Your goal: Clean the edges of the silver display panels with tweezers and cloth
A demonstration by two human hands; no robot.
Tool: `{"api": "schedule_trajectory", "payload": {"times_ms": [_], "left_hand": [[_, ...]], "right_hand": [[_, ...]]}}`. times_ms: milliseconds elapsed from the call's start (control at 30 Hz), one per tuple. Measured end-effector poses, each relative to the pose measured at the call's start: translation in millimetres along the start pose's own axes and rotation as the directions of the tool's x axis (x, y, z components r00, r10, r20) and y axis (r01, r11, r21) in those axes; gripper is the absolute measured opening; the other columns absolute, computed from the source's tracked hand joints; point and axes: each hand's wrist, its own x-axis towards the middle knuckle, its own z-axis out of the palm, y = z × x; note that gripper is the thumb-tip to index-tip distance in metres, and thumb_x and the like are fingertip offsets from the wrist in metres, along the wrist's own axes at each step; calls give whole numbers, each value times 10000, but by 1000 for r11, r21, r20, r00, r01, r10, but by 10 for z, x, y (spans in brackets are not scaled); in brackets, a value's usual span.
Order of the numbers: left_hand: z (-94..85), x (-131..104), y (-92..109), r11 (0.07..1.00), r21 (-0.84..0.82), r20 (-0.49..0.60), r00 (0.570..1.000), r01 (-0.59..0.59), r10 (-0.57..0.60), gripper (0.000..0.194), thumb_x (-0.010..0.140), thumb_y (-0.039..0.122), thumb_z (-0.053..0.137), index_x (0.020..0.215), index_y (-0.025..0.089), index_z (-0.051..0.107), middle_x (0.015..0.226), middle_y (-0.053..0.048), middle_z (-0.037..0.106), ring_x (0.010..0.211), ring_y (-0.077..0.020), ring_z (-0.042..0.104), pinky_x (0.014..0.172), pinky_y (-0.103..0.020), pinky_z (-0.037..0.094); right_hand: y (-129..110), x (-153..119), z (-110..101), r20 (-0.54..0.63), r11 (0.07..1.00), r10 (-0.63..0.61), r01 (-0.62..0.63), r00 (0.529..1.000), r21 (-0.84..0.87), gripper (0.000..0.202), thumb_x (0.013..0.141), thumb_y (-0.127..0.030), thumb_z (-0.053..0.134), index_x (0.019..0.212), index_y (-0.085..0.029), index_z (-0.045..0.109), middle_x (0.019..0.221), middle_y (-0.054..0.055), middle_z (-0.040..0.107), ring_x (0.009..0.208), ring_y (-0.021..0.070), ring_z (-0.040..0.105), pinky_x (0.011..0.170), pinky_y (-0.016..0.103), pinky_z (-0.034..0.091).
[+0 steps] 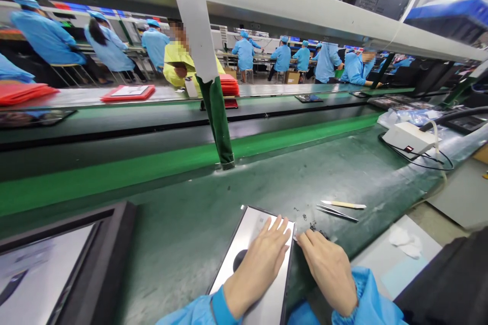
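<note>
A flat, silver-backed display panel (254, 219) with a thin dark border lies on the green bench in front of me. My left hand (264, 256) rests on it, fingers stretched out and lying flat. A dark round mark (239, 260) shows beside that wrist. At the panel's right edge, my right hand (326, 261) is closed with its fingertips pinched together. Whatever they hold, if anything, is too small to name. Small black bits (313, 225) lie just beyond the right hand. Farther off are metal tweezers (337, 212) and a pale yellow stick-like tool (343, 204).
A dark foam-edged tray (114, 244) with another panel stands at left. A post (217, 122) rises from the bench's far side. At right sits a white box (407, 137) with cables. Beyond runs a conveyor (160, 129); workers in blue sit behind it, one person in yellow.
</note>
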Motion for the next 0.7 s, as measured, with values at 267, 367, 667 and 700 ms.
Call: {"api": "schedule_trajectory", "payload": {"times_ms": [267, 367, 667, 700], "left_hand": [[-3, -8, -9, 1000, -14, 12, 1000, -13, 13, 393, 959, 119, 510, 1344, 188, 550, 1435, -110, 559, 1367, -258, 473, 1138, -515, 407], [-3, -8, -4, 1000, -13, 12, 1000, -18, 18, 393, 966, 122, 502, 1348, 202, 546, 1437, -108, 557, 1365, -260, 476, 1135, -515, 412], [19, -21, -19, 999, 0, -32, 999, -43, 43, 399, 983, 149, 491, 1376, 213, 516, 1431, -98, 564, 1356, -250, 489, 1133, -495, 428], [24, -23, -22, 999, -3, -44, 998, -46, 46, 402, 983, 151, 492, 1380, 213, 513, 1428, -95, 568, 1355, -247, 491, 1132, -490, 432]], "right_hand": [[27, -21, -20, 17, 1000, 7, -7, 1000, 0, 542, 1075, -253, 75, 805, -232, 544, 670, 5, 592, 595, 159, 576, 542, 307, 315], [39, -16, -22, 3, 1000, 22, -22, 1000, 10, 543, 1079, -291, 85, 789, -235, 541, 661, -1, 591, 594, 151, 572, 539, 297, 311], [24, -32, -16, 8, 1000, 8, -8, 1000, 11, 543, 1076, -277, 78, 807, -232, 547, 667, 4, 584, 601, 155, 558, 549, 303, 301], [20, -30, -17, 7, 1000, 6, -6, 1000, 11, 541, 1076, -270, 80, 805, -232, 546, 667, 4, 581, 601, 158, 556, 550, 305, 302]]}}
